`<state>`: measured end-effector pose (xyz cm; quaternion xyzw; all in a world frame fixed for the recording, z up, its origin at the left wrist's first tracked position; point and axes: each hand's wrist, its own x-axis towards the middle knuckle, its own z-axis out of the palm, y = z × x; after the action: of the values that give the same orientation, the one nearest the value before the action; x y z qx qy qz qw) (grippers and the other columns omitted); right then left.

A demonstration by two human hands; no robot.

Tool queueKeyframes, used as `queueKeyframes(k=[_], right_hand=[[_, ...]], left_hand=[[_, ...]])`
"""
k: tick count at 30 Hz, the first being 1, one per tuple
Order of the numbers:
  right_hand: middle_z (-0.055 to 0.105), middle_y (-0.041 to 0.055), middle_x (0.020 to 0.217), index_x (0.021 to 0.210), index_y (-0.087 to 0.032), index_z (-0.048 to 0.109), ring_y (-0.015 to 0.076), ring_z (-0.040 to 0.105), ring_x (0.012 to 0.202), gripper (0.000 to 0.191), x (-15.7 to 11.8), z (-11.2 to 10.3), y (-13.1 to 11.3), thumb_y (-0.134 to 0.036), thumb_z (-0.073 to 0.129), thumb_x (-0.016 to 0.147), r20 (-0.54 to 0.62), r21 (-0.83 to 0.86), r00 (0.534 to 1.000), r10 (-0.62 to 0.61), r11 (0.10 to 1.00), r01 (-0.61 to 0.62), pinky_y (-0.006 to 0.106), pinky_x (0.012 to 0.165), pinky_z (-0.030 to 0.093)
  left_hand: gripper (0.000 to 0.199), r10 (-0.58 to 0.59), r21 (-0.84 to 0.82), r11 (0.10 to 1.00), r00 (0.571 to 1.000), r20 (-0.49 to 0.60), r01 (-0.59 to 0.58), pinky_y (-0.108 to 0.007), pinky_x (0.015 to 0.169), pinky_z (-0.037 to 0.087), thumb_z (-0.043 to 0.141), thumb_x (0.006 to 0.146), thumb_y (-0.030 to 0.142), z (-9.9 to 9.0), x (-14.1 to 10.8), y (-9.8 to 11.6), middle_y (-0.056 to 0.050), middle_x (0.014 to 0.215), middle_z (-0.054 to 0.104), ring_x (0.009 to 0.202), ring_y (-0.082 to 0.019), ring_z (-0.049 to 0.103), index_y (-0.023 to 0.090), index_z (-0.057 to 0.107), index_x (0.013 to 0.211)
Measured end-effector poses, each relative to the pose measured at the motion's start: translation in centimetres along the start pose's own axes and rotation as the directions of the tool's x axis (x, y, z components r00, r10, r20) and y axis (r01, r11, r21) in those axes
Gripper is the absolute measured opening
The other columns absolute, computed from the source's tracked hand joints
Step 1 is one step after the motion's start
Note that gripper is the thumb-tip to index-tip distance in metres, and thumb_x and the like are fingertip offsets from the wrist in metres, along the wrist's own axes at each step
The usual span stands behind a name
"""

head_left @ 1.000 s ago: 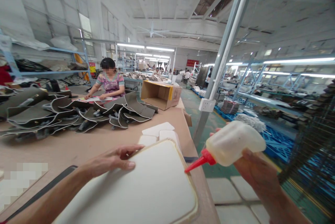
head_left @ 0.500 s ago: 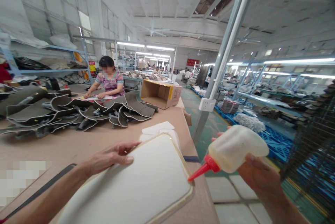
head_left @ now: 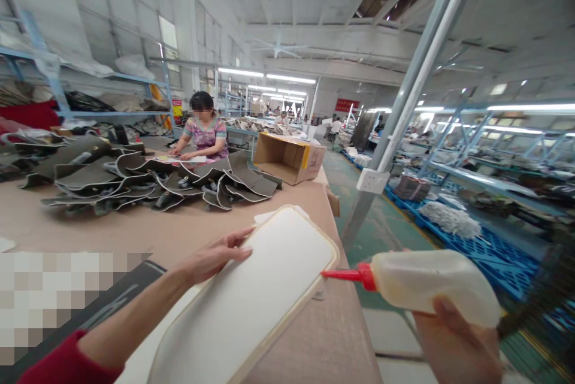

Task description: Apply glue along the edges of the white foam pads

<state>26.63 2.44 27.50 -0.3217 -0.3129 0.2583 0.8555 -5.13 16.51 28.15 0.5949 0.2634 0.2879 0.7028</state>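
Note:
My left hand [head_left: 222, 258] grips the left edge of a white panel [head_left: 251, 288] with rounded corners, its thumb on the top face. A yellowish border, which looks like glue, runs along the panel's rim. In my right hand [head_left: 458, 336] is a translucent glue bottle [head_left: 431, 282], tipped sideways, with a red nozzle [head_left: 345, 275]. The nozzle's tip is at the panel's right edge, below the far right corner. More white pieces [head_left: 265, 216] lie partly hidden behind and under the panel.
A pile of dark grey-green pieces [head_left: 148, 183] covers the table's far left. An open cardboard box [head_left: 287, 156] stands at the far edge, near a seated co-worker [head_left: 204, 132]. A metal post [head_left: 404, 102] with a socket rises beyond the table's right edge. Blue pallets [head_left: 476, 258] lie on the floor.
The nozzle tip has moved along the panel's edge, from near the lower right corner to below the far corner. The panel has turned and the bottle is now closer to level. The view has shifted left.

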Motion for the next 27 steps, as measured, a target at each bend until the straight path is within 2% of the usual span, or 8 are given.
queueKeyframes(k=[3,9,15,19,23,27], right_hand=[[0.066,0.0048,0.11,0.115,-0.023,0.061,0.0323,0.054,0.113,0.056,-0.6,0.2,0.7,-0.021,0.08,0.062,-0.045,-0.016,0.997,-0.067,0.998,0.067,0.066,0.106,0.018],[0.068,0.0046,0.102,0.123,-0.023,0.057,0.0296,0.063,0.095,0.064,-0.9,0.3,1.6,-0.022,0.079,0.063,-0.005,-0.061,0.998,-0.056,0.997,0.056,0.063,0.103,0.028],[0.065,0.006,0.112,0.116,-0.023,0.061,0.0313,0.057,0.109,0.058,-1.8,0.3,2.0,-0.023,0.081,0.061,-0.015,-0.088,1.0,0.015,0.996,-0.016,0.061,0.105,0.026],[0.063,0.0071,0.117,0.114,-0.024,0.062,0.0339,0.053,0.114,0.06,-2.5,0.0,2.2,-0.026,0.082,0.058,-0.038,-0.109,0.998,0.044,0.993,-0.048,0.058,0.102,0.035],[0.062,0.0084,0.119,0.117,-0.024,0.06,0.0355,0.054,0.112,0.062,-2.8,-1.5,2.9,-0.024,0.08,0.058,-0.043,-0.115,0.99,0.131,0.984,-0.135,0.053,0.088,0.05],[0.068,0.0118,0.102,0.122,-0.02,0.058,0.0362,0.063,0.093,0.061,-2.3,-4.6,4.4,-0.028,0.078,0.065,0.009,-0.121,0.978,0.209,0.971,-0.206,0.05,0.07,0.058]], left_hand=[[0.075,0.009,-0.059,0.998,0.998,-0.059,-0.013,-0.026,0.071,0.055,0.074,0.072,0.029,0.3,1.0,-0.9,-0.009,0.121,0.064,0.086,-0.018,0.066,0.024,0.04,0.139],[0.084,0.007,-0.115,0.993,0.984,-0.18,-0.028,-0.026,0.068,0.056,0.08,0.065,0.031,0.8,2.4,-1.6,-0.009,0.113,0.068,0.079,-0.017,0.068,0.022,0.041,0.138],[0.098,-0.047,-0.182,0.983,0.97,-0.24,0.002,-0.029,0.067,0.057,0.084,0.06,0.03,0.9,3.2,-2.0,-0.011,0.109,0.07,0.078,-0.019,0.068,0.019,0.033,0.142],[0.093,-0.052,-0.213,0.977,0.972,-0.229,0.002,-0.029,0.067,0.057,0.085,0.058,0.031,0.7,3.3,-2.3,-0.011,0.105,0.071,0.077,-0.019,0.068,0.018,0.038,0.138],[0.091,-0.048,-0.214,0.977,0.971,-0.234,-0.003,-0.029,0.065,0.056,0.085,0.057,0.031,0.5,3.3,-2.5,-0.012,0.102,0.071,0.073,-0.019,0.068,0.015,0.041,0.135],[0.087,-0.038,-0.201,0.98,0.973,-0.229,-0.009,-0.029,0.065,0.055,0.085,0.057,0.034,0.4,3.3,-2.7,-0.012,0.101,0.071,0.073,-0.019,0.068,0.015,0.045,0.132]])
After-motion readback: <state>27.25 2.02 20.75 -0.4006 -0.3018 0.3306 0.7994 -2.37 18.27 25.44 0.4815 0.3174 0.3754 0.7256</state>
